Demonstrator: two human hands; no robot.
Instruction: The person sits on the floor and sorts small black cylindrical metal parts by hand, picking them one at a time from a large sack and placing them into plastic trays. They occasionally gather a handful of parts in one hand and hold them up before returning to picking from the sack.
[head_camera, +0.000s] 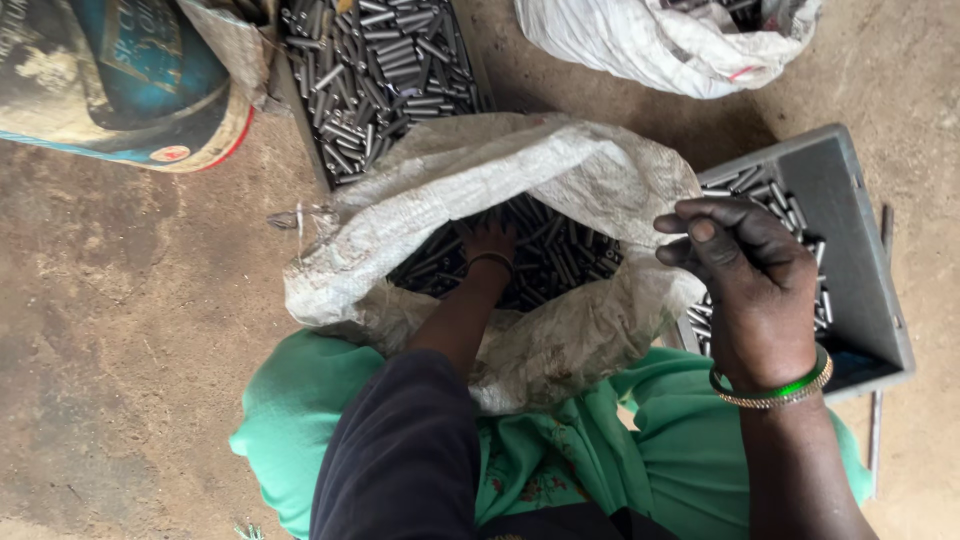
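A white woven sack (470, 170) sits open in front of my knees, filled with several short dark metal pins (560, 255). My left hand (487, 240) reaches down inside the sack among the pins; its fingers are buried, so whether it grips any is hidden. My right hand (745, 275) hovers above the sack's right rim with fingers curled and thumb pressed to fingertips, possibly pinching the sack's edge. A green bangle (775, 388) circles that wrist.
A grey plastic crate (850, 230) with several pins stands at the right. Another tray of pins (385, 75) lies behind the sack. A blue drum (120, 80) is at top left, a second white sack (660, 45) at top right. Bare concrete floor (130, 330) spreads left.
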